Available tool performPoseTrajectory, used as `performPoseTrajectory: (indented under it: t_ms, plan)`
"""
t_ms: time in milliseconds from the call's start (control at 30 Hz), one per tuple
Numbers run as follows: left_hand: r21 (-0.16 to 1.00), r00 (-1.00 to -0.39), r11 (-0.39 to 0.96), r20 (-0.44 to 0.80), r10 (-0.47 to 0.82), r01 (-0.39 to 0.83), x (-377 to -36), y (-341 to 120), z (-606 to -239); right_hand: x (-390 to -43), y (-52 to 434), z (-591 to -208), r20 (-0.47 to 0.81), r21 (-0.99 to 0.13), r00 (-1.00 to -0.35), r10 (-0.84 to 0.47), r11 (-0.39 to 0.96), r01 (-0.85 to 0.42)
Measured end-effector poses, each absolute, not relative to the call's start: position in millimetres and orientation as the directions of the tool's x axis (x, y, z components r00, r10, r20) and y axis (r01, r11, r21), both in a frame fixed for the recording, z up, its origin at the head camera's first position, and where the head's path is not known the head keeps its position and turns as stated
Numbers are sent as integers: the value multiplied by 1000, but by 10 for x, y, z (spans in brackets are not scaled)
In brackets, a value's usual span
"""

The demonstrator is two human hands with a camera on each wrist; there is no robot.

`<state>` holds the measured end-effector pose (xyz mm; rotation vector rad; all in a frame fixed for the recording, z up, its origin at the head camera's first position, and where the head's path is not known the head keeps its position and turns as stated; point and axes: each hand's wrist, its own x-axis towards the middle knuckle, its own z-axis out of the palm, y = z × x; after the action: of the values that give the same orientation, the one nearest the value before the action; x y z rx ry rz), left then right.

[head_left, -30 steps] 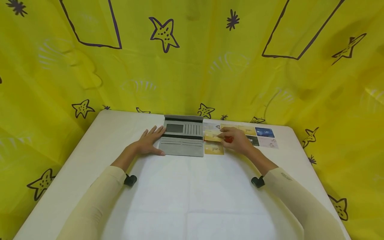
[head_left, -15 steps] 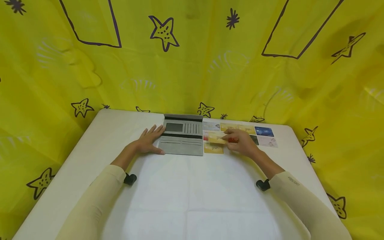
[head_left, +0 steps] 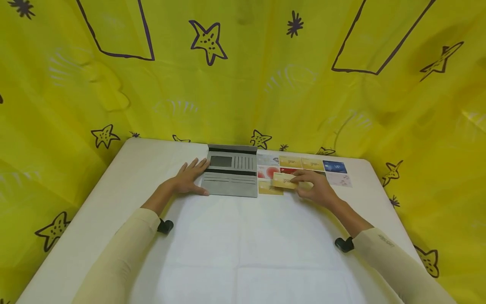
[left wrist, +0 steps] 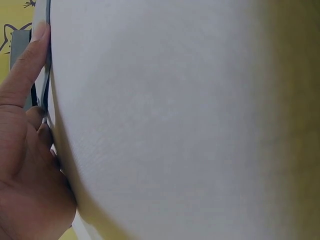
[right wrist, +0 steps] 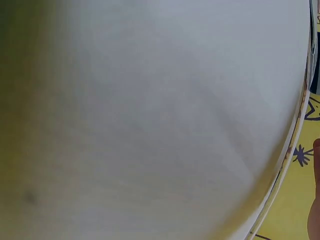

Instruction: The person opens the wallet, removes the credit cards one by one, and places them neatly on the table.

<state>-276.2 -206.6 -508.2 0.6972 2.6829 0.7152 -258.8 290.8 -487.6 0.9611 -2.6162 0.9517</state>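
An opened grey wallet [head_left: 229, 188] with card slots and a dark window lies flat at the table's far side. My left hand [head_left: 186, 178] rests beside it, fingers spread, thumb and fingertips on its left edge; the left wrist view shows the thumb [left wrist: 37, 50] along that edge. My right hand [head_left: 317, 188] pinches a gold card [head_left: 282, 180] by its right end. The card is tilted and overlaps another gold card [head_left: 265, 188] lying on the table. In the right wrist view only a sliver of the hand [right wrist: 315, 200] shows at the right edge.
Right of the wallet, cards lie in rows: a silver card [head_left: 267, 159], gold cards [head_left: 290, 161], a blue card [head_left: 335, 167], a pink card [head_left: 339, 179] and red cards [head_left: 267, 172]. A white cloth covers the table [head_left: 235, 245]; a yellow patterned curtain [head_left: 243, 84] hangs behind.
My right hand has drawn the gold card right and toward me, uncovering a red-and-white card by the wallet. The left hand has stayed in place.
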Motion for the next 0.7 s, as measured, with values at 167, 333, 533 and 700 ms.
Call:
performPoseTrajectory:
  t_ms: [167, 333, 533, 700]
  plan:
    - [527, -846, 759, -133, 517, 381, -2800, -2085, -5132, -2559, 2967, -4901, 410, -507, -773, -484, 583, -634]
    - [539, -843, 749, -123, 524, 387, -2783, -2085, -5124, -2529, 3048, -4939, 380, -509, -797, -469, 614, -604]
    - [535, -845, 752, -122, 521, 386, -2785, -2100, -5118, -2518, 3116, -4982, 369, -511, -810, -456, 629, -586]
    - [542, -839, 742, -115, 531, 395, -2787, -2091, -5117, -2477, 3164, -4993, 371, -514, -819, -437, 638, -573]
